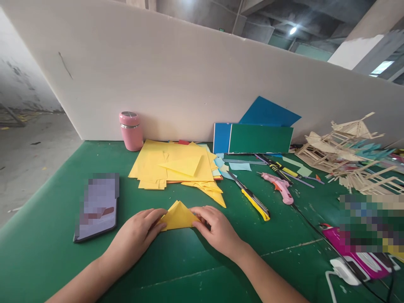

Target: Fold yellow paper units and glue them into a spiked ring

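A piece of yellow paper folded into a triangle is held low over the green table, its peak pointing away from me. My left hand pinches its left corner between thumb and fingers. At the right corner, my right hand grips the same paper, thumb in front and fingers behind. Just beyond lies a stack of yellow paper sheets, with several folded yellow pieces at its near right side.
A phone lies left; a pink flask stands behind it. To the right are a yellow utility knife, a pink glue gun, a magenta power strip and a wooden stick model. A pale partition closes the back.
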The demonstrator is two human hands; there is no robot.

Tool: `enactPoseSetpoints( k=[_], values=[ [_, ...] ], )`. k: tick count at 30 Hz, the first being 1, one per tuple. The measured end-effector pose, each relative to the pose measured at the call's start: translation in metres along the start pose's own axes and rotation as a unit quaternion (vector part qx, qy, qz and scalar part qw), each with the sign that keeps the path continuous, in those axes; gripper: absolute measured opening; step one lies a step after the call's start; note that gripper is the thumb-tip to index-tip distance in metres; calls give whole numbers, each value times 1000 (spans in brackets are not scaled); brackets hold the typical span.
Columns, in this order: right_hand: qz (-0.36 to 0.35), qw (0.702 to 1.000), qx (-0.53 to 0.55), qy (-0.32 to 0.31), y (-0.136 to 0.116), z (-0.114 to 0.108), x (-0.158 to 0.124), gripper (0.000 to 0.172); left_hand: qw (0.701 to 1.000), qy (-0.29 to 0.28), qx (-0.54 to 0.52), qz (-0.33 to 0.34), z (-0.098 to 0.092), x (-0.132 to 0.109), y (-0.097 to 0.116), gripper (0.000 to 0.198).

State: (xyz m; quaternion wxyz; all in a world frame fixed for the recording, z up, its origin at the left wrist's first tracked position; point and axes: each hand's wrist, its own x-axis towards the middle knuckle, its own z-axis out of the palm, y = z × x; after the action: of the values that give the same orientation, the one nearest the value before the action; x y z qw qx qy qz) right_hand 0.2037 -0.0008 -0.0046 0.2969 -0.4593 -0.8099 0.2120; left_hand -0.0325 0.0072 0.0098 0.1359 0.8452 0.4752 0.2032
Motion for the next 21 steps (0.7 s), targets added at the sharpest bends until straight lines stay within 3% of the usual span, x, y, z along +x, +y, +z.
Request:
enactPoseSetpoints(
  k=[3,6,12,16,21],
  values=[
    [30,999,-22,11,0,3,0,30,999,38,30,8,8,-4,-2,29],
    [51,998,-36,12,1,5,1,25,997,48,66,9,13,-8,-3,25],
    [35,998,-57,13,-1,6,2,12,996,0,94,-11,6,-7,4,18],
    [31,998,-50,10,-1,6,2,14,993,-43,108,-17,4,-7,5,29],
    [54,998,-41,-20,-3,3,1,22,993,-46,105,13,7,-12,-5,45]
  ],
)
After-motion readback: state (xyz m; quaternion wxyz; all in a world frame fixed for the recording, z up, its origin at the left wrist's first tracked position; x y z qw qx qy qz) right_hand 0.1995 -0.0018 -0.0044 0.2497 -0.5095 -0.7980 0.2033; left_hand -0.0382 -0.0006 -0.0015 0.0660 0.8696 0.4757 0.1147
